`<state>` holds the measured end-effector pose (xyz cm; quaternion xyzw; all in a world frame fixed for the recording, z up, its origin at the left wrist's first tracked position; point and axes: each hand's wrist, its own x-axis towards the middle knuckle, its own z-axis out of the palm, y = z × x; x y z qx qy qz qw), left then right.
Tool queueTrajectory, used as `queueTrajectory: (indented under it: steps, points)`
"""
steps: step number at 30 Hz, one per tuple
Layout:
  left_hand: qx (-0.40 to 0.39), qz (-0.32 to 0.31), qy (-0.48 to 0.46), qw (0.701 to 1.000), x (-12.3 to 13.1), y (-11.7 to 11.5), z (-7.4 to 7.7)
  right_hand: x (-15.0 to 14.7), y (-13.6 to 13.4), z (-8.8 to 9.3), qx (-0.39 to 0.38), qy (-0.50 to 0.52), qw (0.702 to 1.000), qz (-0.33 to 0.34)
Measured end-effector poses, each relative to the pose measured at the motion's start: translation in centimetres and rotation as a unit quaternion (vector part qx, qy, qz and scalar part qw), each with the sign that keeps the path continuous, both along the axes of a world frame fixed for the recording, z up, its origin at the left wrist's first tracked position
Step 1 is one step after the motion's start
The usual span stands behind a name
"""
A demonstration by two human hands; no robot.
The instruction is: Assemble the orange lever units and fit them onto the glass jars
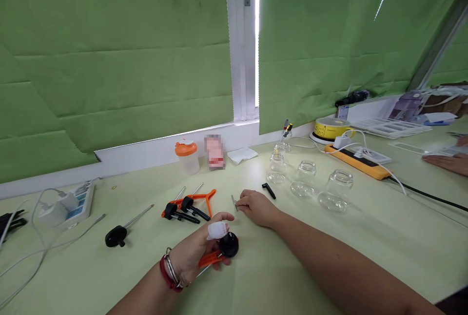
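My left hand (199,251), with a white bandage on one finger and red and metal bangles at the wrist, is closed around an orange-and-black tool (223,251) low over the green table. My right hand (258,206) reaches forward and pinches a small metal pin (234,202) lying on the table. Just left of it lie orange and black T-handled tools (188,206). A further black-handled tool with a metal shaft (122,231) lies to the left. A small black part (269,190) rests just beyond my right hand.
Three clear glass jars (306,178) stand behind my right hand. An orange-lidded cup (187,156), a yellow power strip (356,161) with cables, a yellow spool (331,128) and a white device (69,203) line the table. Another person's hand (446,161) rests at the far right.
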<state>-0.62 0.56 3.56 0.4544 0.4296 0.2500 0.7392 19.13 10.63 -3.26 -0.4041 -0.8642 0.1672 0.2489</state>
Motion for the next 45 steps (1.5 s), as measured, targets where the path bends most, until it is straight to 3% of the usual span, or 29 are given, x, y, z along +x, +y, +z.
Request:
queueTrajectory:
  steps: [8, 27, 33, 36, 39, 42, 45]
  points:
    - [-0.023, -0.002, -0.013, 1.0, -0.1, 0.5, -0.1, 0.2, 0.1, 0.1, -0.051, 0.02, 0.997, -0.046]
    - [0.012, -0.034, 0.005, 0.999, -0.1, 0.3, -0.3, 0.0, -0.4, 0.5, -0.056, -0.034, 0.996, -0.055]
    - [0.014, -0.034, 0.022, 0.999, -0.3, 0.3, -0.5, -0.2, -0.9, 1.1, -0.067, 0.056, 0.992, -0.088]
    - [0.015, -0.036, 0.024, 0.999, -0.2, 0.4, -0.4, -0.5, -1.3, 1.3, -0.134, 0.187, 0.971, -0.068]
    - [0.014, -0.04, 0.025, 0.999, -0.2, 0.4, -0.3, -0.8, -2.1, 1.9, -0.268, 0.3, 0.915, -0.011]
    - [0.024, -0.044, 0.024, 0.998, -0.1, 0.4, -0.3, -0.9, -3.2, 3.0, -0.364, 0.347, 0.862, 0.059]
    - [0.026, -0.044, 0.022, 0.998, -0.2, 0.4, -0.4, -0.8, -4.2, 4.1, -0.401, 0.343, 0.841, 0.121]
